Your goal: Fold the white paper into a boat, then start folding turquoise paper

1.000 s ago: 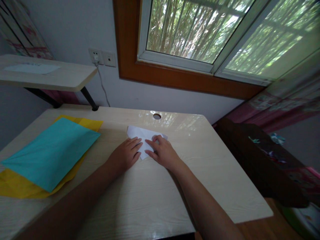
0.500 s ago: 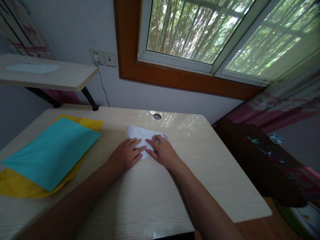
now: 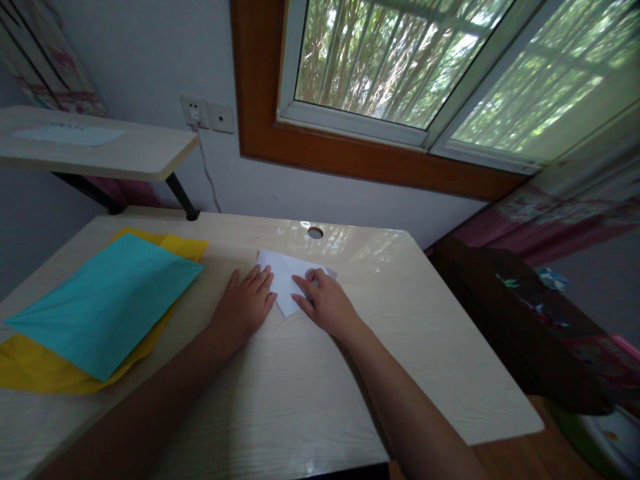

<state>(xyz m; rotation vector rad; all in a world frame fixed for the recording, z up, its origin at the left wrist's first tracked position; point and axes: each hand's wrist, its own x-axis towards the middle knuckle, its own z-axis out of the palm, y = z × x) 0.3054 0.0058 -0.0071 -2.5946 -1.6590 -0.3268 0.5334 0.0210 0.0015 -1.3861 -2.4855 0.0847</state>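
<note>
A folded white paper (image 3: 286, 279) lies on the pale wooden desk (image 3: 320, 393), just in front of the round cable hole (image 3: 315, 233). My left hand (image 3: 245, 307) rests flat on the desk at the paper's left edge, fingers together and touching it. My right hand (image 3: 325, 303) presses down on the paper's right part, fingers bent over it. Part of the paper is hidden under my right hand.
A teal sheet (image 3: 105, 303) lies on a yellow sheet (image 3: 45, 373) at the desk's left. A raised shelf (image 3: 100, 153) with a pale sheet stands at the back left. A wall socket (image 3: 207, 115) and window are behind. A dark seat (image 3: 520, 320) is right of the desk.
My left hand has slid left, off the middle of the white paper to its left edge. More of the paper shows between my hands. My right hand has stayed in place.
</note>
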